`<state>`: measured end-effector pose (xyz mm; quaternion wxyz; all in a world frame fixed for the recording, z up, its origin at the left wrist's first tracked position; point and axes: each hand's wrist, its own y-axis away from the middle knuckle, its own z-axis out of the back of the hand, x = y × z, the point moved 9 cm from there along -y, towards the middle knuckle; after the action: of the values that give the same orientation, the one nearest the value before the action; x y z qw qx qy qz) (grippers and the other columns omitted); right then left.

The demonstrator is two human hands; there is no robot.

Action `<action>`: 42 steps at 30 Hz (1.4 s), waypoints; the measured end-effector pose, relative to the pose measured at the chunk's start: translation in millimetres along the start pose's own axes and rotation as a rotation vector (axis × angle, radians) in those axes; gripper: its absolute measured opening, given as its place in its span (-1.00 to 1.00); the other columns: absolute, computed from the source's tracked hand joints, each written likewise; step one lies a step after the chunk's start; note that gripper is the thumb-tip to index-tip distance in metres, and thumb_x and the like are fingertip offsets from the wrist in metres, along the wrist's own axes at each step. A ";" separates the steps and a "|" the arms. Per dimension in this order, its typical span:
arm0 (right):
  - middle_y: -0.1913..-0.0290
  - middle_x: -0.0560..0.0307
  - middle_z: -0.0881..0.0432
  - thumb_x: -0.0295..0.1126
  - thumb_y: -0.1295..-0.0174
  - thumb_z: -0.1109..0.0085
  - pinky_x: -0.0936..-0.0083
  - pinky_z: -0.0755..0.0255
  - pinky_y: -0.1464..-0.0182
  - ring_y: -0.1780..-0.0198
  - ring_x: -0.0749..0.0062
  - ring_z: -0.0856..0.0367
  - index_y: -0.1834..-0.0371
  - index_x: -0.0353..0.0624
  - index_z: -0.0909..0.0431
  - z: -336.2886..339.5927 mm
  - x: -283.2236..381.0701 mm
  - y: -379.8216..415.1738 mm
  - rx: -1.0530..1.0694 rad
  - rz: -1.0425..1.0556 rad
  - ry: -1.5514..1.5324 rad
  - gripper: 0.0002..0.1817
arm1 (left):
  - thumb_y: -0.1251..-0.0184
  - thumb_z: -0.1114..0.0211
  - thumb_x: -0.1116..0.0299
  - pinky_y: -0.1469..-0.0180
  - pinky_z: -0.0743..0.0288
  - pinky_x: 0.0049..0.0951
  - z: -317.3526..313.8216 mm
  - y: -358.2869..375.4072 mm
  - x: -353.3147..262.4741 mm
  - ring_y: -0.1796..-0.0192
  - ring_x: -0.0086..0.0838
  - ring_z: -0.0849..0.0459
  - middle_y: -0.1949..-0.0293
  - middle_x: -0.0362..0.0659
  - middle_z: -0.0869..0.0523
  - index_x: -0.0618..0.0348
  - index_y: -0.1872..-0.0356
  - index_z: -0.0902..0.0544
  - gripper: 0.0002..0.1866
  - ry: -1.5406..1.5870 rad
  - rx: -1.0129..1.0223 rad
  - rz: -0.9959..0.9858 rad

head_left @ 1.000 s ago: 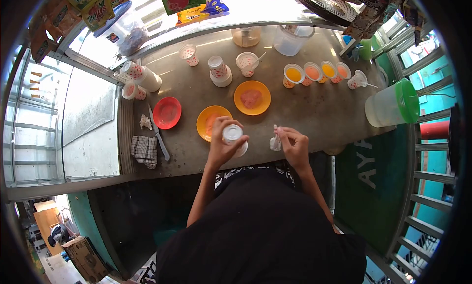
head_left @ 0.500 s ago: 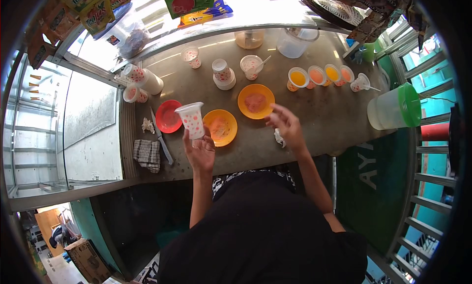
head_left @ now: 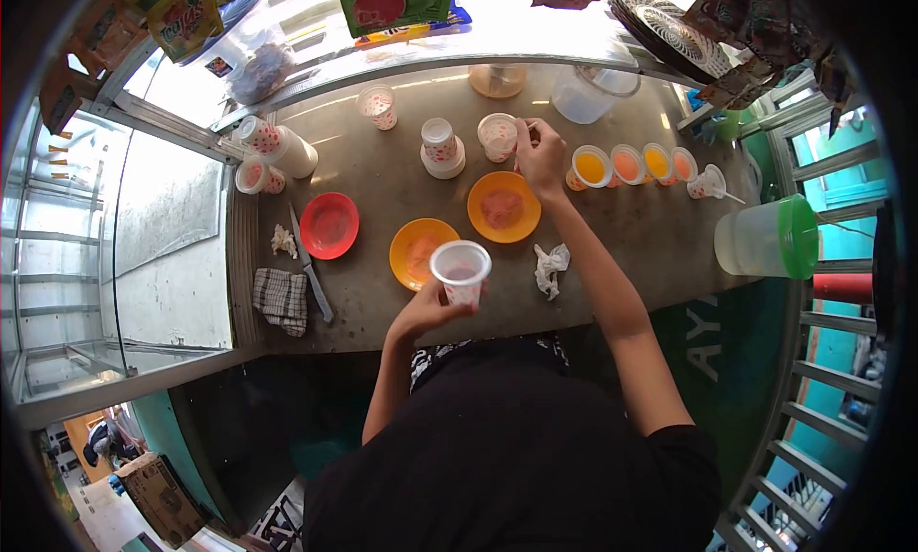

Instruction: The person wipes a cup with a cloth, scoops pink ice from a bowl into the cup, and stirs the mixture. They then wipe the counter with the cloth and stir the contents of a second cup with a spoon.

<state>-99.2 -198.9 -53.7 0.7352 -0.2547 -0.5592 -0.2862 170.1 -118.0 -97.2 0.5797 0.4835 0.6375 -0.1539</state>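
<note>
My left hand (head_left: pixel 430 313) is wrapped round a white cup with red dots (head_left: pixel 462 273), its open top tilted toward me, near the counter's front edge. Farther back, my right hand (head_left: pixel 538 151) has its fingers pinched at the right rim of a dotted cup (head_left: pixel 497 136) that holds pale contents. The spoon seen in that cup earlier is hard to make out behind my fingers. Between my hands lie an orange plate with pinkish powder (head_left: pixel 501 208) and a second orange plate (head_left: pixel 413 252), partly hidden by the held cup.
Several filled cups (head_left: pixel 625 165) stand in a row at right, beside a green-lidded container (head_left: pixel 765 237). A red plate (head_left: pixel 330 226), a knife (head_left: pixel 311 268) and a checked cloth (head_left: pixel 280 302) lie left. Stacked cups (head_left: pixel 440 149) stand behind; crumpled tissue (head_left: pixel 550 270) lies in front.
My left hand has moved right with the cup and tipped its opening toward me. My right hand has reached back to the cup with pale contents, and its fingers have closed.
</note>
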 end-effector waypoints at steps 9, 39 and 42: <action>0.24 -0.14 -0.66 -0.45 -0.40 -0.04 0.30 -0.50 0.35 0.30 -0.03 -0.65 0.07 -0.26 -0.53 9.4 93.5 51.3 0.266 0.786 0.272 -0.85 | -0.03 -0.43 0.45 -0.14 -0.50 -0.41 34.9 5.3 34.6 0.00 -0.50 -0.65 0.06 -0.18 -0.66 0.25 -0.14 -0.47 -0.42 -0.206 0.233 0.123; 0.47 0.15 -0.55 -0.16 -0.58 0.28 0.67 -0.35 0.54 0.56 0.57 -0.51 0.09 -0.34 -0.52 135.3 -26.7 162.4 -0.247 -0.083 -0.345 -0.55 | -0.05 -0.39 0.34 -0.19 -0.45 -0.39 38.1 -49.7 8.4 -0.08 -0.40 -0.67 0.02 -0.11 -0.71 0.29 -0.17 -0.50 -0.41 -0.063 -0.044 0.038; 0.47 0.15 -0.55 -0.16 -0.58 0.27 0.66 -0.35 0.54 0.55 0.57 -0.51 0.09 -0.35 -0.52 129.0 -22.5 160.5 -0.227 -0.071 -0.346 -0.55 | -0.03 -0.38 0.37 -0.16 -0.47 -0.44 55.3 -40.7 6.5 -0.03 -0.47 -0.67 0.04 -0.11 -0.72 0.30 -0.09 -0.55 -0.47 -0.128 -0.125 0.017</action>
<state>-78.0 7.1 -52.7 0.5841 -0.3614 -0.6500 -0.3252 171.3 -176.8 -133.3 0.6497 0.4407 0.6035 -0.1394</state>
